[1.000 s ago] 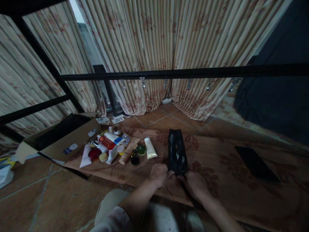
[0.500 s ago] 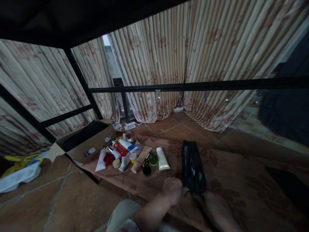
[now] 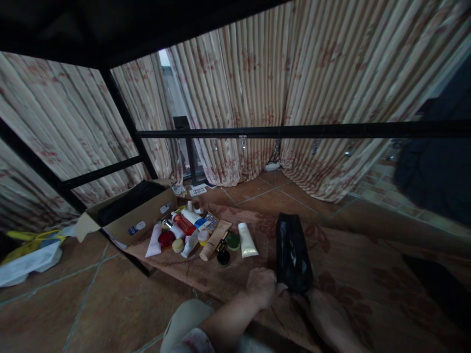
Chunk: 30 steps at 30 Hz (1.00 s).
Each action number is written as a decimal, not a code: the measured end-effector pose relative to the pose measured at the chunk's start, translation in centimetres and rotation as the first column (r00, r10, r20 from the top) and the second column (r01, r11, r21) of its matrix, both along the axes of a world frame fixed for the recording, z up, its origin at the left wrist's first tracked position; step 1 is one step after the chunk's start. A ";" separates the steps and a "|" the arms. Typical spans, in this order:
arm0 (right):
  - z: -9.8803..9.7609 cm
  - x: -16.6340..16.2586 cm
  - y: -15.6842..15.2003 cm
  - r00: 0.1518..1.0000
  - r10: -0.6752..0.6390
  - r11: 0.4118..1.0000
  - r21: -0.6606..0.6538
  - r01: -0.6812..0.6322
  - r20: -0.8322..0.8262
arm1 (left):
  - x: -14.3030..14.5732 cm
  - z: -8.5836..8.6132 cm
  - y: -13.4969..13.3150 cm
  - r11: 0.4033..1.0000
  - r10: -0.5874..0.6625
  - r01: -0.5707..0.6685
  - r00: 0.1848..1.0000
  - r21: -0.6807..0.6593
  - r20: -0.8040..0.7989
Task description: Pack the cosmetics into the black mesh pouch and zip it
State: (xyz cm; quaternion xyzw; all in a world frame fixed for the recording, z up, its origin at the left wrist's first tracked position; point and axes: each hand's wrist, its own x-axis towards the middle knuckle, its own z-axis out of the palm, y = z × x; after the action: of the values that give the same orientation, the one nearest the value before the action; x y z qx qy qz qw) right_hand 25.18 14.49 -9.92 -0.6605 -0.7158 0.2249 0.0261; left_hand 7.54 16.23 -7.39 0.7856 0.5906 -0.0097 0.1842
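Note:
A black toiletry bag [image 3: 293,250] with a see-through top panel lies lengthwise on the brown patterned cloth, and small items show dimly inside. At its near left corner my left hand [image 3: 262,288] is closed, thumb and fingers pinching the edge. My right hand [image 3: 319,305] grips the near right corner, its fingers partly hidden by the bag and shadow. To the left of the bag lies a cream tube [image 3: 248,240]. Beyond that tube are a green round jar [image 3: 233,241], a black bottle with a gold neck [image 3: 222,255] and a beige tube [image 3: 215,241].
A heap of cosmetics with a red bottle [image 3: 184,224] lies farther left. Behind it stands an open cardboard box [image 3: 147,223] holding something black. A black metal rail [image 3: 257,132] runs across, before striped curtains [image 3: 239,83]. A dark flat piece [image 3: 434,279] lies at right.
The view has shifted very slightly. Both hands stay at the near end of the toiletry bag, and the cosmetics lie as before.

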 end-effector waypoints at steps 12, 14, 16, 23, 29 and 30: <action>0.1 -0.3 0.0 1.000 0.004 1.000 0.007 -0.004 0.019 | 0.0 0.0 -0.1 0.998 -0.003 0.006 0.998 0.056 -0.061; 0.6 -0.5 -0.2 0.999 -0.007 1.000 0.016 0.006 0.051 | 0.0 -0.1 -0.1 0.998 -0.010 0.013 0.998 0.062 -0.060; 1.3 -0.8 -0.4 0.997 0.007 0.999 0.036 -0.010 0.081 | -0.1 -0.1 -0.1 0.998 -0.016 0.019 0.998 0.065 -0.054; 1.7 -0.9 -0.6 0.988 -0.021 1.000 0.020 0.018 0.155 | 0.0 -0.4 0.2 0.997 -0.004 0.006 0.999 0.077 -0.032; 2.1 -1.1 -0.7 0.988 -0.024 0.999 0.029 0.020 0.152 | 0.1 -0.3 0.2 0.996 0.011 -0.006 0.999 0.094 -0.053; 2.1 -1.2 -0.7 0.989 -0.023 0.999 0.031 0.019 0.149 | 0.1 -0.3 0.2 0.995 0.013 -0.007 0.998 0.095 -0.057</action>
State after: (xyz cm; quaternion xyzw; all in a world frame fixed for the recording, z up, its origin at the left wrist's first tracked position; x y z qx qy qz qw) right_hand 24.02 13.82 -7.77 -0.6826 -0.7120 0.1638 -0.0152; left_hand 7.64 16.43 -7.66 0.7900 0.5993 -0.0035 0.1294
